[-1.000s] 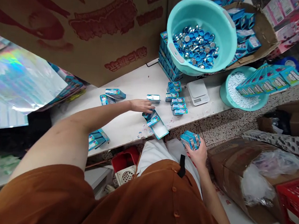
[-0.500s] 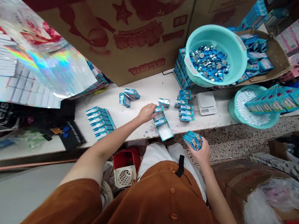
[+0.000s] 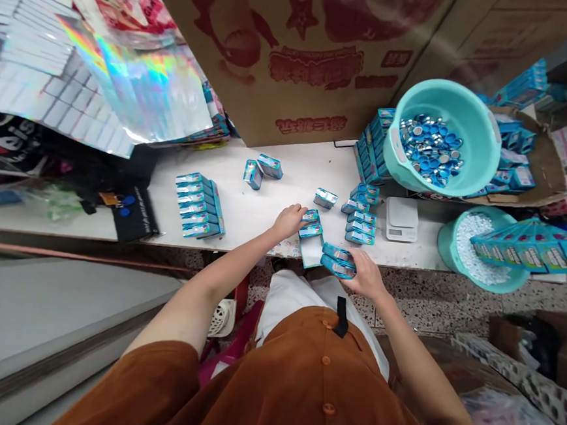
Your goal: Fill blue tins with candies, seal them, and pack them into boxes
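Observation:
An open blue tray box [image 3: 312, 251] lies at the table's front edge, with small blue boxes [image 3: 311, 230] standing in its far part and its near part showing white. My left hand [image 3: 290, 221] has its fingers closed on the farthest of these boxes. Two small blue boxes [image 3: 337, 261], side by side, are gripped in my right hand [image 3: 365, 275], just right of the tray's near end. Beyond the tray stands a single blue box [image 3: 325, 198]. To its right is a short row of similar boxes [image 3: 361, 226].
A filled tray of blue boxes [image 3: 198, 206] sits at the left, two loose boxes [image 3: 270, 166] farther back. At the right are a white scale [image 3: 401, 219], a turquoise basin [image 3: 486, 137] of metal and blue caps, and a basin [image 3: 450, 242] of white pellets. A large carton [image 3: 312, 97] stands behind.
My right hand has brought its two boxes leftward, up to the tray's near end. My left hand stays at the tray's far end. The camera view has shifted.

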Available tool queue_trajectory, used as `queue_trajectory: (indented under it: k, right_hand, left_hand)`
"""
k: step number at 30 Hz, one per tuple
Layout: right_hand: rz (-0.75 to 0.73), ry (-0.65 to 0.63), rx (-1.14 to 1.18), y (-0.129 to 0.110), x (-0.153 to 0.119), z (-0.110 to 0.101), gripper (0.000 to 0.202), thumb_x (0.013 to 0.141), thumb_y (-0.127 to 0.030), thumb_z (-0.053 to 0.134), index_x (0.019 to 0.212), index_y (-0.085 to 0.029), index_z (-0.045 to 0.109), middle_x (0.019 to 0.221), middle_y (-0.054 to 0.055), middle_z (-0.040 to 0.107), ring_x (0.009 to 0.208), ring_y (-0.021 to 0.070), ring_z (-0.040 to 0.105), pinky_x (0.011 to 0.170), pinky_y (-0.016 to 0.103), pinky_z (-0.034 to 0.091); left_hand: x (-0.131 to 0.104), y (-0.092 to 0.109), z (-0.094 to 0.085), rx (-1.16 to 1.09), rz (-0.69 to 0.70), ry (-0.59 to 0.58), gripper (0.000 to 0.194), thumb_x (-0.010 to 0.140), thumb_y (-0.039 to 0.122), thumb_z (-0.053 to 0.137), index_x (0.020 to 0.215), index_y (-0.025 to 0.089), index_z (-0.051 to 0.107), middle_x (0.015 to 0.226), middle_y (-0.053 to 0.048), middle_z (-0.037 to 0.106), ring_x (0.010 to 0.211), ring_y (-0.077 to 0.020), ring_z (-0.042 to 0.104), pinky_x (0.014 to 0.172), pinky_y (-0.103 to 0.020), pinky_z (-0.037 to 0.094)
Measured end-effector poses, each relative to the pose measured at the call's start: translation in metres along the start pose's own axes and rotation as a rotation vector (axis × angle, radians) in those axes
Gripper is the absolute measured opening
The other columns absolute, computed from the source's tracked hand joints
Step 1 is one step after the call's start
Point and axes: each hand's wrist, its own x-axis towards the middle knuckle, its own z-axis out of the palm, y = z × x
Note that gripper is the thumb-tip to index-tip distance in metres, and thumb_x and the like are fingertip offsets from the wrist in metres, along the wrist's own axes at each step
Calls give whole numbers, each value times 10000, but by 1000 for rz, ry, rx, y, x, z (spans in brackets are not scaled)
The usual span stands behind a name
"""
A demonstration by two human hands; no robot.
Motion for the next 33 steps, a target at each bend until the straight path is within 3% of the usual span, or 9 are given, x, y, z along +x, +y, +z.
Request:
queue_trajectory:
  k: [3,7,11,17,21,24,26,30,33]
  right_hand:
    - [-113,-79,61,1,25,10,671,726,-295,644,1336,-171,396,1228,134,567,1150,286,533,994,461,452]
    - [-242,-206,120,4,50,18,662,750,-296,632,1355,-175,390,1258,132,557,1179,277,513,1016,463,427]
    - [-292,-299,108,10,66,25,659,748,-268,621,1358,-177,389,1282,138,546,1200,277,496,1013,471,424]
    - [-340,-357,77,16,89,38,681,714,-205,626,1352,-169,389,1265,142,546,1190,279,484,995,466,438]
    - [-308,-394,-9,12,105,45,667,707,-176,610,1339,-168,400,1257,139,535,1179,287,478,1004,464,424]
    - [-319,-437,-60,8,113,49,666,692,-166,614,1327,-160,414,1258,133,534,1164,282,483,996,435,433]
    - [-320,-448,-75,5,117,51,668,689,-164,621,1326,-159,418,1266,134,527,1156,279,485,988,426,439]
    - [-341,-479,-63,0,126,55,673,699,-173,629,1335,-171,409,1271,134,523,1150,274,486,981,419,439]
    - [-320,-487,-110,0,136,59,646,717,-187,626,1329,-171,419,1251,134,530,1133,276,492,963,415,445]
  left_hand:
    - [1,0,3,-68,-28,-39,372,889,429,504,1186,208,544,1092,-106,567,1049,-251,545,859,-336,437]
    - [-7,6,11,-215,-76,52,541,902,534,415,1329,204,460,1148,-120,569,1122,-267,515,941,-379,411]
    - [-19,9,22,-329,16,32,774,810,551,565,1446,205,293,1363,-138,456,1248,-282,431,1020,-390,370]
    - [-8,-6,14,-390,71,7,707,816,448,590,1435,232,323,1371,-120,462,1269,-270,428,1047,-375,351]
    - [-28,-11,15,-463,-102,225,542,904,430,457,1400,234,358,1355,-102,473,1280,-234,415,1087,-388,318]
    - [-67,8,43,-536,-515,454,444,936,353,386,1349,190,374,1285,-131,500,1231,-222,456,1064,-395,356]
    - [-93,30,69,-587,-668,438,418,900,310,446,1291,166,403,1207,-144,529,1190,-240,491,1026,-403,399]
    - [-114,75,110,-727,-603,166,564,758,303,631,1257,169,404,1218,-146,522,1176,-281,521,964,-400,458]
    - [-106,93,120,-827,-668,124,545,774,317,626,1255,187,404,1195,-128,537,1113,-262,571,909,-374,490]
